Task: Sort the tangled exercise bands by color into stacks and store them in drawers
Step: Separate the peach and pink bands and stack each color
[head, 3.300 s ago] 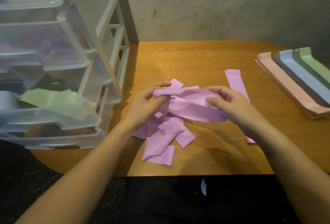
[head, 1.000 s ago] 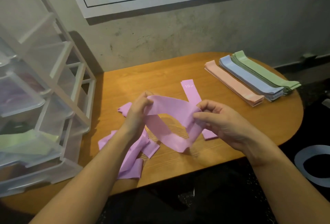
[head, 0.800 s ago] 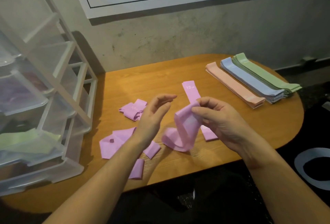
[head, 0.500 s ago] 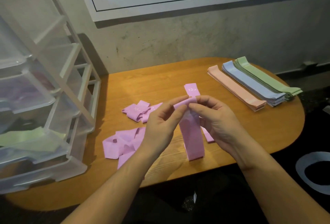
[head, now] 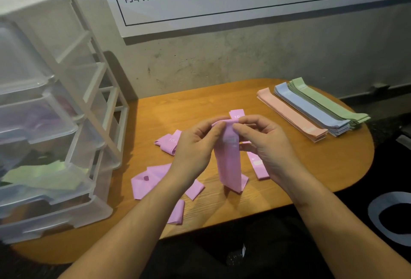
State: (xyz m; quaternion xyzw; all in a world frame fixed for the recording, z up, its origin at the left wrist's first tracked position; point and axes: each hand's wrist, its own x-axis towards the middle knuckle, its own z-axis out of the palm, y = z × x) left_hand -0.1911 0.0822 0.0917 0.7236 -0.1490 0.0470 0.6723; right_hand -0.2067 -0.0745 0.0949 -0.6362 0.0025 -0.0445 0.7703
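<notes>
Pink band [head: 229,158], hanging upright at table centre, top edge pinched by my left hand [head: 195,147] and right hand [head: 264,145] together. Tangled pink bands [head: 153,178] at 8 o'clock; sorted stacks [head: 311,109] at 2 o'clock; drawer unit [head: 53,123] at 9 o'clock.

- Left hand [head: 195,145]: raised above the tabletop [head: 333,167], fingers curled, thumb and fingertips in a pinch grip on the top edge of the pink band [head: 229,158].
- Right hand [head: 264,143]: just right of the band, pinching the same top edge.
- Both forearms reach in from the tabletop's near edge.
</notes>
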